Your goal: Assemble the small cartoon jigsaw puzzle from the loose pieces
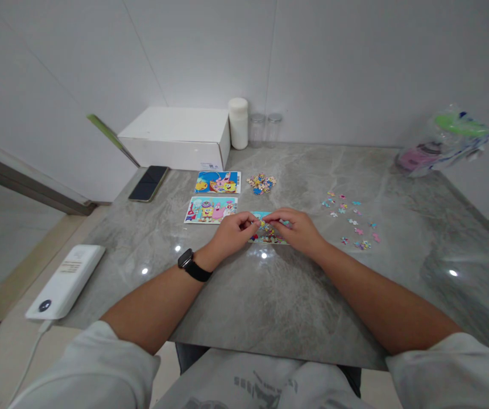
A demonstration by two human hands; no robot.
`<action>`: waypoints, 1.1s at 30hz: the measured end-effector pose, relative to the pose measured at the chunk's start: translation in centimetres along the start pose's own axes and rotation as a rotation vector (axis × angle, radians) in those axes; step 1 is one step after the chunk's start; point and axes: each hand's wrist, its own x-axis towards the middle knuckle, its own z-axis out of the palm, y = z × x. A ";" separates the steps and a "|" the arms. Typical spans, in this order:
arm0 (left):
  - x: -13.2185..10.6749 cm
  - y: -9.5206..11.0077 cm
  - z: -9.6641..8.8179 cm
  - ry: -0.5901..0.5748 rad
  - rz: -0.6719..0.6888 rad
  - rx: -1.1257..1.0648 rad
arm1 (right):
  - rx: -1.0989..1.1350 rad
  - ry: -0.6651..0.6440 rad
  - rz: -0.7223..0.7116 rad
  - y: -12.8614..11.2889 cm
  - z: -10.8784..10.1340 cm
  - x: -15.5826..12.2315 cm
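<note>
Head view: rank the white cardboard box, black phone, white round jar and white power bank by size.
White cardboard box
White power bank, though nearest
Black phone and white round jar: alike

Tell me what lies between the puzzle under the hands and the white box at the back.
Between the puzzle and the white box, the head view shows two flat cartoon cards: near card, far card.
</note>
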 end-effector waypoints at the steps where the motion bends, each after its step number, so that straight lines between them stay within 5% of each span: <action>1: 0.0 0.1 0.0 0.002 -0.003 0.000 | 0.009 0.000 0.011 -0.1 0.0 0.0; 15: -0.1 -0.2 -0.1 -0.050 0.063 0.148 | 0.046 0.000 0.117 0.3 0.4 -0.1; 21: -0.3 0.2 -0.3 -0.117 0.130 0.310 | -0.002 -0.027 0.077 0.7 0.5 -0.2; 28: -0.3 0.6 -0.9 -0.020 0.147 0.460 | -0.166 -0.089 0.021 1.1 0.5 -0.3; 33: -0.7 1.2 -1.0 -0.066 0.192 0.554 | -0.267 -0.129 -0.021 1.4 0.6 -0.2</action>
